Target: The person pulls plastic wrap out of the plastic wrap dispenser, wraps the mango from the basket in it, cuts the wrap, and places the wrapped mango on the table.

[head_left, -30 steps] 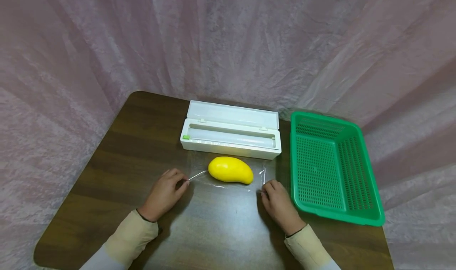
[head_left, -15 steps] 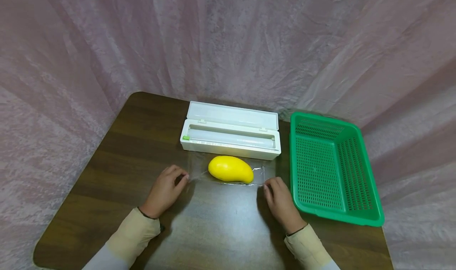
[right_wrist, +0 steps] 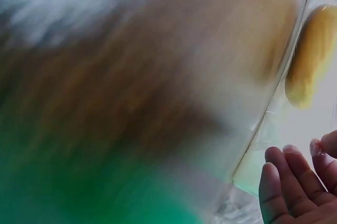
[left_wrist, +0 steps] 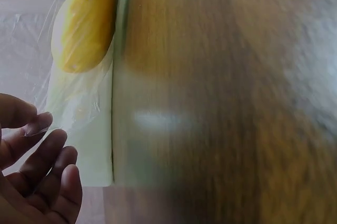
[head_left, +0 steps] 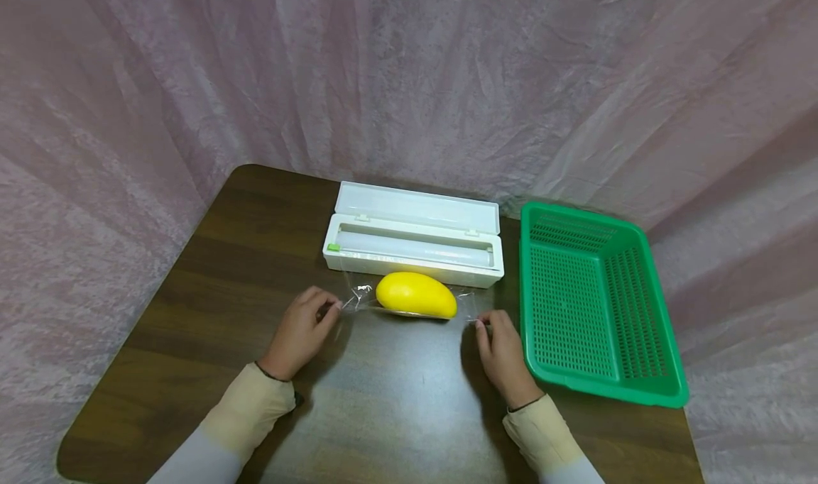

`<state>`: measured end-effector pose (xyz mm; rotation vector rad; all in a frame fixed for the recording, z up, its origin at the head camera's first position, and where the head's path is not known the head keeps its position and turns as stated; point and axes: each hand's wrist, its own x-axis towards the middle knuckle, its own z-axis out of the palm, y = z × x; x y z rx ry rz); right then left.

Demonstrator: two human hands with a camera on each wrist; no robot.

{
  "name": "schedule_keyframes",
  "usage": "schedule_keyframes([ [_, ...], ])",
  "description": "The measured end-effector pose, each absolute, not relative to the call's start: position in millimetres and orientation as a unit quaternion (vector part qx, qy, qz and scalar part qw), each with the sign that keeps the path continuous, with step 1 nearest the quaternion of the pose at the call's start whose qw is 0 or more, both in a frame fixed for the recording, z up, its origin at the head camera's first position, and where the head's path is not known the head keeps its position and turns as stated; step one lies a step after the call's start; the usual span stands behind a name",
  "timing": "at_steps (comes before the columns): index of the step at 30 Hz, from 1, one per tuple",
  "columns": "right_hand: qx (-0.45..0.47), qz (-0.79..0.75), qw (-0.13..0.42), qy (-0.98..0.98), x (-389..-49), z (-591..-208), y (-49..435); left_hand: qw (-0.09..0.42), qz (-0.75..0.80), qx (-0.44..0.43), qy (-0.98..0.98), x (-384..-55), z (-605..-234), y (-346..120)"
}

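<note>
A yellow mango (head_left: 417,295) lies on a sheet of clear cling film (head_left: 361,297) at the middle of the table. My left hand (head_left: 304,329) pinches the film's near left corner between thumb and index finger, its other fingers loosely curled. Opposite it, my right hand (head_left: 501,353) pinches the near right corner. The film's near edge is lifted and runs across the front of the mango. In the left wrist view, the stretched film (left_wrist: 84,100) reaches from the fingertips to the mango (left_wrist: 87,29). The right wrist view shows the mango (right_wrist: 310,56) beyond the pinching fingertips.
Right behind the mango stands a white cling film dispenser (head_left: 358,262), its lid (head_left: 415,207) raised and a roll inside. A green plastic basket (head_left: 526,292) sits at the right, close to my right hand. A pink curtain (head_left: 409,79) hangs behind the wooden table (head_left: 396,413).
Both hands have moved slightly away from me, bringing the film's near edge up against the mango. The mango has shifted a little towards the dispenser.
</note>
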<state>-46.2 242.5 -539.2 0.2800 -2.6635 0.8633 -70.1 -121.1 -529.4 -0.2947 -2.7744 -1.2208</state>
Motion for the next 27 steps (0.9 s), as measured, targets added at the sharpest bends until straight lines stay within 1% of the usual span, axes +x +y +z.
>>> schedule_keyframes([
  [6,0.051,0.359,0.143,-0.921,-52.8,-537.9,239.4,0.044,-0.432,-0.081,-0.897,-75.0,-528.9,-117.7],
  [12,0.024,0.361,0.136,-0.922,-57.3,-537.8,239.1,0.023,-0.454,-0.062,-0.888,-80.2,-529.3,-114.6],
  [19,0.004,0.375,0.102,-0.921,-64.4,-533.7,240.2,-0.007,-0.463,-0.051,-0.885,-90.0,-525.9,-110.9],
  [24,0.003,0.380,0.113,-0.918,-68.2,-533.7,237.8,-0.018,-0.476,-0.048,-0.878,-96.5,-525.1,-110.1],
  [27,-0.005,0.383,0.110,-0.917,-71.5,-535.0,236.4,-0.026,-0.484,-0.040,-0.874,-99.2,-523.8,-109.8],
])
